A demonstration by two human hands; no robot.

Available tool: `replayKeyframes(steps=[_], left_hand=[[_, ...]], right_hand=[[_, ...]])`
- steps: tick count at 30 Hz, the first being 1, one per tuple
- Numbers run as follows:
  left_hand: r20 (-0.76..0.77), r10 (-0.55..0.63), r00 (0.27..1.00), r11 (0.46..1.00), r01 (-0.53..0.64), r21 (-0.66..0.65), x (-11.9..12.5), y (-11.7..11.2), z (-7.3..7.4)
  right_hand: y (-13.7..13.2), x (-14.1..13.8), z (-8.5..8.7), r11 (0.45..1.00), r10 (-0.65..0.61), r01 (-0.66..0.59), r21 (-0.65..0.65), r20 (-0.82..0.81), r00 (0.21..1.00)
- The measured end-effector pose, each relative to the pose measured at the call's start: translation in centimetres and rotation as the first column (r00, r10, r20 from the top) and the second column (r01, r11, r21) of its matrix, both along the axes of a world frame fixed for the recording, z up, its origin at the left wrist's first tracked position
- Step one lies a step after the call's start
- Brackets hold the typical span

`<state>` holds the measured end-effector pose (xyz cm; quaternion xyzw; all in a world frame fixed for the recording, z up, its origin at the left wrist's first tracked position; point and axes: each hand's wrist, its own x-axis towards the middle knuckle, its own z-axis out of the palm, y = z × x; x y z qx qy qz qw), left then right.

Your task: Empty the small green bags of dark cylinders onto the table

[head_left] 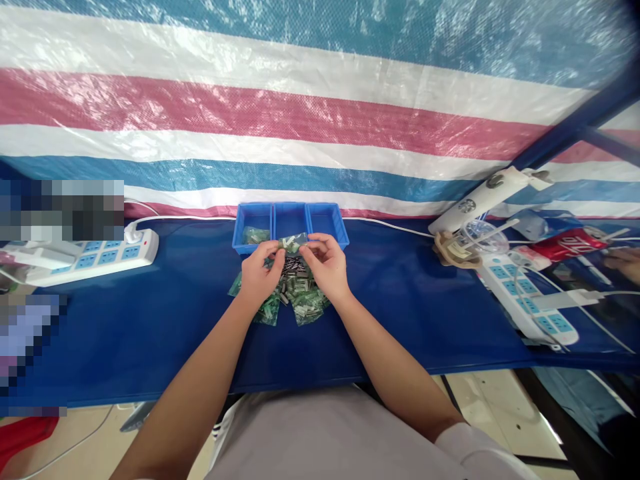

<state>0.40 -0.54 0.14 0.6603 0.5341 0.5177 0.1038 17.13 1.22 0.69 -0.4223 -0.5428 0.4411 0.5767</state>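
Observation:
Between my two hands a small clear plastic bag (293,243) is stretched, with something pale inside that I cannot make out. My left hand (261,270) pinches its left end, and my right hand (327,265) grips the right end. Below them on the blue table lie a heap of small metal parts (296,267) and several greenish plastic bags (309,308) of such parts. Just beyond my hands stands a blue three-compartment bin (291,220); its left compartment holds a small bag (255,235).
White power strips stand on the left (95,257) and right (530,300) of the blue table (410,300). At right are a lying white cup (480,200), a clear plastic cup (483,237) and a red package (570,245). Another person's hand (625,265) shows at the right edge. Striped sheeting hangs behind.

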Motion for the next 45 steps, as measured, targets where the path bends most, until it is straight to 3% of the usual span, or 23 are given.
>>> replayKeyframes(steps=[6,11,16,24,30,35,42,45], left_hand=[[-0.044,0.004,0.999,0.993,0.001,0.116,-0.26,0.35,0.85],[-0.037,0.000,0.999,1.000,0.001,0.025,-0.25,0.29,0.53],[-0.008,-0.078,0.997,0.996,0.077,-0.049,-0.01,-0.07,0.15],[0.027,-0.065,0.998,0.997,0.066,-0.043,-0.35,-0.28,0.41],[0.000,-0.037,0.999,0.999,0.037,0.002,0.02,-0.07,0.31],[0.006,0.002,1.000,1.000,-0.002,0.028,0.13,0.00,0.12],[0.042,0.032,0.999,0.997,-0.029,-0.071,0.17,-0.25,0.05],[-0.005,0.035,0.999,0.999,-0.035,-0.018,0.16,-0.11,0.03]], right_hand=[[-0.08,0.15,0.17,0.994,-0.051,0.039,0.098,0.119,0.992],[-0.20,0.24,0.48,0.987,-0.105,0.080,0.136,0.189,0.976],[-0.12,0.23,0.22,0.997,-0.076,0.069,0.044,0.166,0.983],[0.11,0.30,0.07,0.997,-0.049,0.053,-0.051,0.072,0.996],[-0.08,0.00,0.05,0.998,-0.055,0.057,-0.010,0.119,0.991],[-0.15,-0.26,0.12,0.998,-0.051,0.052,-0.018,0.057,0.997],[0.00,-0.28,-0.30,0.998,-0.042,0.043,-0.048,0.012,0.999],[0.00,-0.24,-0.42,0.997,-0.055,0.058,-0.047,0.046,0.997]])
